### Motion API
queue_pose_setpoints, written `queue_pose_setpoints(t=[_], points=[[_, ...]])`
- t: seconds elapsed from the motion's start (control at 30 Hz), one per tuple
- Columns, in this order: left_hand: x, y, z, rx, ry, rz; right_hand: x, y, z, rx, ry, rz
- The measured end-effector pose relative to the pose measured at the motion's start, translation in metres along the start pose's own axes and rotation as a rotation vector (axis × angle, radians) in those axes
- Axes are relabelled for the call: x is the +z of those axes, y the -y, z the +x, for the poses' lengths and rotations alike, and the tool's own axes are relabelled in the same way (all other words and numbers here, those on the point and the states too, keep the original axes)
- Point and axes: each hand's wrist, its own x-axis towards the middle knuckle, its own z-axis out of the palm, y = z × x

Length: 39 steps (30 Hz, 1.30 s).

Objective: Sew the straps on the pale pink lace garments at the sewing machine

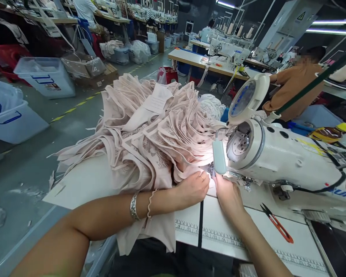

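My left hand point(193, 189) is closed, its fingertips pinching the edge of a pale pink garment piece point(187, 173) beside the lit needle area. My right hand point(227, 194) is close by on the other side, under the head of the white sewing machine point(282, 157). A small lamp point(219, 157) and the machine head hide most of its fingers, so its grip does not show. A big heap of pale pink garment pieces point(150, 138) with lace parts covers the table behind my left arm. A white paper label point(157, 100) lies on top.
Orange-handled thread snips point(276, 223) lie right of my right hand on the table with a printed ruler point(225, 237). Plastic bins point(47, 77) stand on the floor at left. A co-worker in a brown top point(296, 84) sits at right, behind the machine.
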Motion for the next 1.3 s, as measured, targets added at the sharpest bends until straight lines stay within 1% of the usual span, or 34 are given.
queue_pose_setpoints(t=[0.1, 0.2, 0.27, 0.33, 0.37, 0.43, 0.5, 0.57, 0.63, 0.73, 0.83, 1.0, 1.1, 1.17, 1.2, 1.23, 1.3], points=[[-0.004, 0.009, 0.0, -0.006, -0.029, -0.079, 0.009, 0.003, -0.006, -0.004, -0.021, 0.034], [-0.006, 0.019, 0.0, -0.133, -0.01, -0.302, 0.019, -0.003, -0.013, -0.028, -0.088, 0.046], [-0.007, 0.02, 0.001, -0.237, -0.029, -0.431, 0.026, -0.007, -0.014, -0.048, -0.16, 0.074], [-0.006, 0.016, 0.002, -0.312, -0.084, -0.545, 0.03, -0.008, -0.012, -0.056, -0.238, 0.121], [-0.005, 0.011, 0.002, -0.318, -0.111, -0.597, 0.032, -0.009, -0.011, -0.052, -0.272, 0.15], [-0.003, 0.001, 0.001, -0.265, -0.149, -0.648, 0.034, -0.008, -0.009, -0.044, -0.313, 0.221], [0.0, -0.009, -0.003, -0.151, -0.141, -0.547, 0.035, -0.007, -0.009, -0.052, -0.32, 0.295], [0.002, -0.014, -0.007, -0.076, -0.114, -0.375, 0.036, -0.008, -0.01, -0.063, -0.322, 0.356], [0.002, -0.015, -0.009, -0.051, -0.09, -0.237, 0.037, -0.009, -0.011, -0.055, -0.328, 0.391], [0.0, -0.013, -0.01, -0.036, -0.081, -0.127, 0.037, -0.01, -0.012, -0.037, -0.333, 0.409], [-0.001, -0.011, -0.009, -0.03, -0.088, -0.106, 0.035, -0.011, -0.012, -0.055, -0.299, 0.443], [0.001, -0.009, -0.007, -0.039, -0.085, -0.206, 0.024, -0.016, -0.014, -0.062, -0.203, 0.543], [0.0, -0.006, -0.004, -0.015, -0.079, -0.221, 0.017, -0.024, -0.015, -0.085, -0.095, 0.609], [-0.001, -0.005, -0.002, -0.004, -0.07, -0.208, 0.015, -0.033, -0.015, -0.16, -0.018, 0.647], [-0.002, -0.005, -0.001, -0.006, -0.068, -0.196, 0.016, -0.037, -0.016, -0.209, -0.008, 0.649], [-0.001, -0.006, -0.001, -0.012, -0.074, -0.18, 0.018, -0.04, -0.016, -0.256, -0.027, 0.639], [0.001, -0.009, -0.002, -0.023, -0.1, -0.137, 0.024, -0.045, -0.018, -0.342, -0.132, 0.6]])
